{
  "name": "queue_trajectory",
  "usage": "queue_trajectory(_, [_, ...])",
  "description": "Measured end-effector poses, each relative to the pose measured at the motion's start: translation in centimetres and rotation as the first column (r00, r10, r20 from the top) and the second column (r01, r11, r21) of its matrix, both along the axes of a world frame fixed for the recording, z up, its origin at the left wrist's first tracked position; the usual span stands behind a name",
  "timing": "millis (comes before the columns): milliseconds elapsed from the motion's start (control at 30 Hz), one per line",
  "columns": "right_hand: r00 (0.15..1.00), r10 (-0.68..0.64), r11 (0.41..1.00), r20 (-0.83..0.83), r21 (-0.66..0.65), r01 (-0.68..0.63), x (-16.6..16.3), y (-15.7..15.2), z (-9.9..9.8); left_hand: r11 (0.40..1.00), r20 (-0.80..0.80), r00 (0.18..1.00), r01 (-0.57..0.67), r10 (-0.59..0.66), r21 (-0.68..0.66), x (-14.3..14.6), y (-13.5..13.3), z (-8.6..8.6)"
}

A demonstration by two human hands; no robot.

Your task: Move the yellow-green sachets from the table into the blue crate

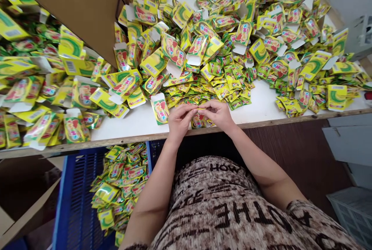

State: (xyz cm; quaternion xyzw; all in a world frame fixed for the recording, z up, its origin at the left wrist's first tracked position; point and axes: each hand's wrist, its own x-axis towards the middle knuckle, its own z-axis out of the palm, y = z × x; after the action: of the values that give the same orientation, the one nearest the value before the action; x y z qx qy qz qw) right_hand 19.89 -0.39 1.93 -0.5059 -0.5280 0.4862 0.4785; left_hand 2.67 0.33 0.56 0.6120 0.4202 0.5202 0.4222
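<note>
My left hand [180, 120] and my right hand [218, 113] meet at the near edge of the white table [261, 105]. Both pinch a small yellow-green sachet [199, 118] between their fingertips; most of it is hidden by the fingers. An open yellow carton [160, 108] with a white flap lies just left of my left hand. A heap of small sachets [223, 83] lies right behind my hands, and beyond it a wide pile of open cartons [203, 37] covers the table.
A blue crate [72, 203] under the table at the left holds several filled packets. A brown cardboard box [84, 6] stands at the upper left, with more cartons [37, 87] in front of it. A white basket [353, 213] sits on the floor at the lower right.
</note>
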Motion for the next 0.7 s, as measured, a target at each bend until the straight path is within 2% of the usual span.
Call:
queue_trajectory(133, [0.968,-0.035,0.972,0.249,0.235,-0.025,-0.5,-2.1,-0.8,0.990,-0.116,0.993,0.009,0.007,0.138,-0.6,-0.5,0.0])
queue_trajectory(200, [0.935,-0.048,0.946,0.353,0.318,-0.071,-0.4,-2.9,-1.0,0.991,-0.156,0.988,0.043,-0.022,0.131,-0.9,-0.7,-0.3])
queue_trajectory(267, [0.909,-0.002,0.918,0.418,0.362,-0.165,1.1,-2.6,-1.0,0.993,-0.166,0.984,0.077,-0.062,0.085,-0.8,-0.9,-0.7])
queue_trajectory(333, [0.881,-0.009,0.902,0.474,0.384,-0.197,4.6,-0.6,-0.8,0.995,-0.159,0.983,0.097,-0.090,0.036,-0.5,-1.0,-0.9])
queue_trajectory(367, [0.859,-0.107,0.911,0.501,0.396,-0.117,7.1,1.1,-0.6,0.996,-0.145,0.986,0.089,-0.086,0.015,-0.4,-1.1,-0.8])
queue_trajectory(400, [0.811,-0.255,0.909,0.526,0.416,0.017,9.9,3.1,-0.5,0.998,-0.111,0.992,0.058,-0.058,-0.003,-0.5,-1.2,-0.6])
queue_trajectory(433, [0.739,-0.381,0.893,0.555,0.427,0.140,12.8,5.1,-0.5,1.000,-0.050,0.999,0.000,-0.001,-0.021,-0.8,-1.4,-0.3])
queue_trajectory(467, [0.660,-0.447,0.881,0.603,0.423,0.210,15.6,7.2,-0.5,0.996,0.031,0.997,-0.074,0.075,-0.048,-1.6,-1.8,0.1])
queue_trajectory(500, [0.608,-0.414,0.906,0.678,0.373,0.200,18.2,9.0,-0.5,0.986,0.112,0.982,-0.140,0.150,-0.093,-2.8,-2.4,0.4])
queue_trajectory(533, [0.595,-0.389,0.919,0.703,0.340,0.199,20.4,10.4,-0.7,0.972,0.164,0.967,-0.168,0.195,-0.163,-4.5,-3.2,0.7])
queue_trajectory(567, [0.591,-0.343,0.938,0.730,0.303,0.170,22.1,11.4,-0.8,0.956,0.174,0.965,-0.149,0.196,-0.251,-6.7,-4.1,0.7])
queue_trajectory(600, [0.588,-0.296,0.953,0.753,0.273,0.130,23.4,12.0,-1.0,0.930,0.136,0.982,-0.076,0.133,-0.359,-9.2,-5.4,0.5])
queue_trajectory(633, [0.580,-0.267,0.960,0.769,0.262,0.093,24.4,12.1,-1.1,0.868,0.061,0.998,0.019,0.012,-0.496,-11.9,-6.8,0.0])
queue_trajectory(667, [0.560,-0.249,0.964,0.790,0.259,0.063,25.0,12.0,-1.2,0.776,-0.021,0.994,0.070,-0.106,-0.627,-14.6,-8.5,-0.8])
queue_trajectory(700, [0.535,-0.247,0.964,0.808,0.262,0.050,25.5,11.6,-1.2,0.691,-0.103,0.982,0.034,-0.156,-0.722,-17.1,-10.4,-1.8])
